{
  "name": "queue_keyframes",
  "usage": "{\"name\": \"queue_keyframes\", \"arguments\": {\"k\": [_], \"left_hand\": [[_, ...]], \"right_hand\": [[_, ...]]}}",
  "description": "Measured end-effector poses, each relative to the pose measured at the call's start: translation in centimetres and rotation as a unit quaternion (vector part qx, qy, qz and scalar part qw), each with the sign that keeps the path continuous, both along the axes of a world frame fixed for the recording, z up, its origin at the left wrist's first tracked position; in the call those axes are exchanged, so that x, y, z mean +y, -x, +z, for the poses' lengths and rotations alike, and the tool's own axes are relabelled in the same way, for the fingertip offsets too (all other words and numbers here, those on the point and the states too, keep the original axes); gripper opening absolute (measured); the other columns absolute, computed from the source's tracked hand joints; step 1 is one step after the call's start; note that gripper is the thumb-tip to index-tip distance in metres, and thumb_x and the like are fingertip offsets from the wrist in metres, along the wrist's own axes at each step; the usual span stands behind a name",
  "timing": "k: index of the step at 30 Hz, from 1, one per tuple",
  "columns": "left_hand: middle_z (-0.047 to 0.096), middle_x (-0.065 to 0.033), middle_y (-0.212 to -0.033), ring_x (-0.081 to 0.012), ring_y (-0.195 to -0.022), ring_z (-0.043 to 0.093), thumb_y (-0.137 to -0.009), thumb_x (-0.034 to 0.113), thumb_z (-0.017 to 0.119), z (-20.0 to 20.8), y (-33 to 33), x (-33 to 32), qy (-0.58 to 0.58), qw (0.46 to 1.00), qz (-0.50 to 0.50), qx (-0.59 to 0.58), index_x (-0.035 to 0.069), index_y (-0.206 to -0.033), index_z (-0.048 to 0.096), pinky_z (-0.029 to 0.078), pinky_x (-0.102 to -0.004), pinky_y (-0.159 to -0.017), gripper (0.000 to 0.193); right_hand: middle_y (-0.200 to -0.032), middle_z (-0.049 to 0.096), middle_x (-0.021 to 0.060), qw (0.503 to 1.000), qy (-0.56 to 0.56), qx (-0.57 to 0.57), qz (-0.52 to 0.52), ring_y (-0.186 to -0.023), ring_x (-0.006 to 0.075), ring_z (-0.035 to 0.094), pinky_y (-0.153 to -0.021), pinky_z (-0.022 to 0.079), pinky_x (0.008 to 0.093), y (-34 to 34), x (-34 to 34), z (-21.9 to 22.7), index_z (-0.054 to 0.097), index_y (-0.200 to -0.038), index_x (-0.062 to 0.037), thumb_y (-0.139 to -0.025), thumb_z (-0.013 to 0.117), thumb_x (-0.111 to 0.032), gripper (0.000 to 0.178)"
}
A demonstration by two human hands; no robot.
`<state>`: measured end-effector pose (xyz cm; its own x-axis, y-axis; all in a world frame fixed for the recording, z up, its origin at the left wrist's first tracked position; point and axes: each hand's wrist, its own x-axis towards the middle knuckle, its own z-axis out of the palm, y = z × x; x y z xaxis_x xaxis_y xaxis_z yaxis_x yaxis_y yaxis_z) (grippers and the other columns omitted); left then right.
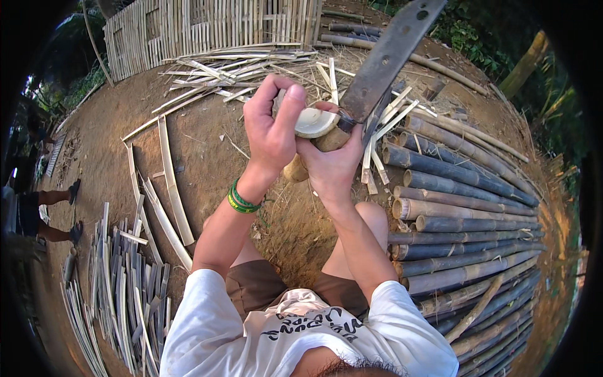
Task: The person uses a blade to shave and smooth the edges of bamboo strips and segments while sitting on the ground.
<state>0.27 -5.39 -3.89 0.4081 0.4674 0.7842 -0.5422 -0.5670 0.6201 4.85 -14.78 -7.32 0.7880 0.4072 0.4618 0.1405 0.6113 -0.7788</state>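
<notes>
My right hand [333, 164] is wrapped round the wooden handle [294, 171] of a machete. Its wide grey blade [391, 58], pierced with a few holes, points up and to the right, away from me. Close beside it, my left hand [274, 125] is closed on a piece of split bamboo [316, 123], thumb raised. The pale inner face of its cut end shows toward me, next to the machete's collar. Part of the bamboo's length is hidden behind the blade and my right hand.
Whole bamboo poles [465, 200] lie in rows at the right. Split strips [129, 295] are heaped at the lower left, with more slats [220, 72] scattered ahead. A slatted bamboo panel [213, 25] stands at the back. A person's legs [56, 197] show at the left edge.
</notes>
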Motion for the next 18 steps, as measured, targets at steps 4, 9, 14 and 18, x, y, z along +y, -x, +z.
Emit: {"name": "queue_keyframes", "arguments": {"k": [4, 9, 14, 18], "left_hand": [[0.041, -0.0006, -0.078, -0.0099, -0.074, 0.033, -0.105, 0.021, 0.045, 0.3, -0.2, 0.2, 0.067, 0.998, -0.009, -0.015, 0.002, -0.082, 0.048, 0.032, -0.0274, -0.067, 0.030], [0.039, 0.0010, -0.077, -0.0102, -0.075, 0.033, -0.106, 0.030, 0.045, 0.4, -0.8, 2.5, 0.047, 0.993, -0.077, -0.077, 0.005, -0.082, 0.045, 0.030, -0.0283, -0.068, 0.035], [0.038, -0.0016, -0.084, -0.0147, -0.079, 0.035, -0.085, 0.054, 0.055, 0.2, -0.6, 4.2, 0.021, 0.991, -0.126, -0.034, 0.004, -0.089, 0.045, 0.030, -0.0288, -0.073, 0.052], [0.037, -0.0019, -0.090, -0.0156, -0.084, 0.035, -0.070, 0.050, 0.066, 0.2, -0.3, 4.3, -0.008, 0.989, -0.150, 0.011, 0.004, -0.094, 0.045, 0.030, -0.0280, -0.077, 0.056]], "right_hand": [[-0.112, 0.060, 0.0065, 0.993, 0.076, -0.091, -0.011, -0.097, 0.0132, 0.059, -0.083, 0.049, 0.0263, -2.4, -2.3, -1.1, 0.050, -0.126, 0.0006, -0.083, 0.084, -0.009, 0.055], [-0.088, 0.062, 0.0038, 0.984, 0.145, -0.040, 0.090, -0.070, 0.0082, 0.056, -0.064, 0.046, 0.0233, 0.7, -10.5, -0.7, 0.054, -0.123, 0.0027, -0.095, 0.071, -0.017, 0.038], [-0.081, 0.061, 0.0064, 0.975, 0.119, -0.075, 0.172, -0.066, 0.0101, 0.054, -0.062, 0.045, 0.0253, 2.5, -14.7, -1.8, 0.054, -0.123, 0.0053, -0.099, 0.060, -0.033, 0.046], [-0.078, 0.060, 0.0072, 0.975, 0.116, -0.070, 0.178, -0.065, 0.0114, 0.054, -0.061, 0.045, 0.0267, 3.4, -15.0, -1.3, 0.054, -0.123, 0.0063, -0.101, 0.053, -0.039, 0.050]]}}
